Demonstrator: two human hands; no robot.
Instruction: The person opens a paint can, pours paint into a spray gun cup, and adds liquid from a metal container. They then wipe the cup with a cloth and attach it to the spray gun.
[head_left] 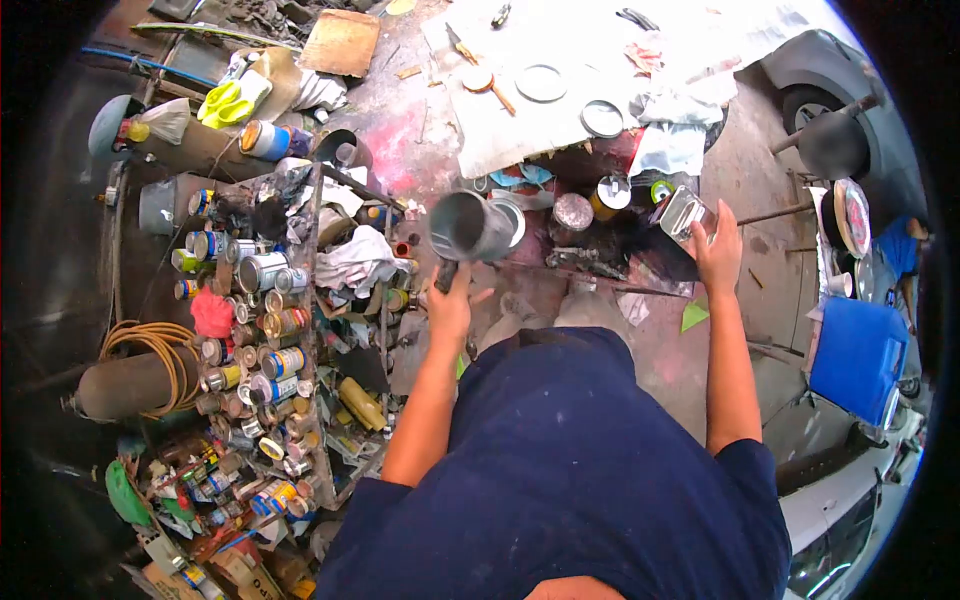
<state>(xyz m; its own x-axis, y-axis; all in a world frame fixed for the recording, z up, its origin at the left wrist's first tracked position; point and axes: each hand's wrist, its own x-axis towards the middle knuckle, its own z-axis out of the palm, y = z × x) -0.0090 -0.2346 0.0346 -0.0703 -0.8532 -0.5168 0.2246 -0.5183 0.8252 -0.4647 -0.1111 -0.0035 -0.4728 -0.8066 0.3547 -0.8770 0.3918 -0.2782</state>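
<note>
My left hand [450, 312] is closed around the dark handle of a grey metal cup [482, 228], whose round opening faces up towards me. Over on the right, my right hand [718, 252] grips a shiny rectangular can [684, 213] at its side, tilted at the edge of the low work stand [600, 284]. Between the two hands, a lidded tin [573, 212] and a yellow can with a white top [611, 196] stand together. A small green-rimmed can [661, 190] sits just beyond the rectangular can. Part of a pale round lid [511, 222] shows behind the cup.
A rack crowded with paint cans [263, 271] runs along my left. Behind it lies a gas cylinder [130, 388] with a coiled orange hose [165, 345]. White sheeting [560, 125] with lids and tools spreads ahead. To the right are a blue case [858, 362] and a grey car [825, 65].
</note>
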